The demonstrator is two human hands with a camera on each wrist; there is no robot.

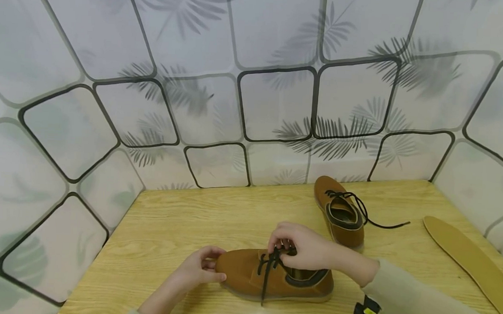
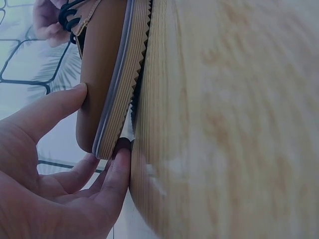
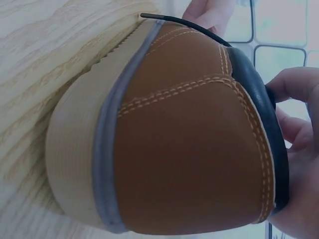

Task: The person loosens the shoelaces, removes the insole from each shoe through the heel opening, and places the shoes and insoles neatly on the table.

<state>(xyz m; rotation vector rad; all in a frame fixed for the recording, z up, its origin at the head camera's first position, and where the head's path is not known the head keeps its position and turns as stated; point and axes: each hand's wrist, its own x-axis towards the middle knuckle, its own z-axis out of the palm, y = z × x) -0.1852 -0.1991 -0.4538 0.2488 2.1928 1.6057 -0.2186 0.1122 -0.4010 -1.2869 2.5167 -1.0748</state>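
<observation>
Brown shoe (image 1: 245,273) sole-down on the tabletop (image 1: 166,228). Clasps its toe (image 1: 228,269) in the grip of the left hand (image 1: 198,268); with the right hand (image 1: 304,247), fingers bent downward, pinches black laces (image 1: 266,281) beside the opening (image 1: 302,274). By the right sleeve (image 1: 431,301), yellow label (image 1: 370,313), unreadable. Beyond, matching second shoe (image 1: 345,223); far right, tan insole (image 1: 473,265).

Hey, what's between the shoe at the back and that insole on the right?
In the head view, a black lace runs from the back shoe toward the insole, its tip stopping short; otherwise, bare tabletop.
</observation>
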